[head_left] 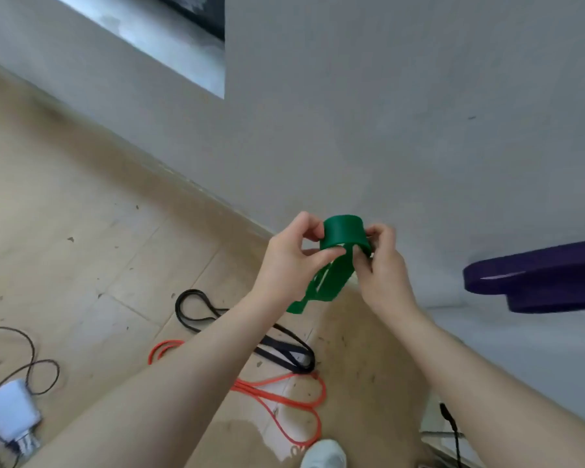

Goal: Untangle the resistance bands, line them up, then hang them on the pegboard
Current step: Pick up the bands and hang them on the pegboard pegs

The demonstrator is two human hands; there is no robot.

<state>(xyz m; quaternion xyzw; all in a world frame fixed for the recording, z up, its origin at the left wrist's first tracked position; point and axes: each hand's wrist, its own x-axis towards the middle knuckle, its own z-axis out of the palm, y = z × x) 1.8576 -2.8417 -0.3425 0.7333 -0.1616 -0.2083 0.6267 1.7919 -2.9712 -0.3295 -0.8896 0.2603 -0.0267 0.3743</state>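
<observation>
2 hands up near the wall: left hand and right hand both pinch the green band, looped between them, white print on it unreadable. Black band, dark navy band and orange band lie on the floor below. Purple band at right.

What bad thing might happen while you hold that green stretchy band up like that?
1. The green band is pinched between the left hand and right hand; if it is stretched and one grip slips, it may snap back at the fingers.
2. The orange band and black band lie looped on the floor near the shoe; a step could catch a loop and trip the person.
</observation>
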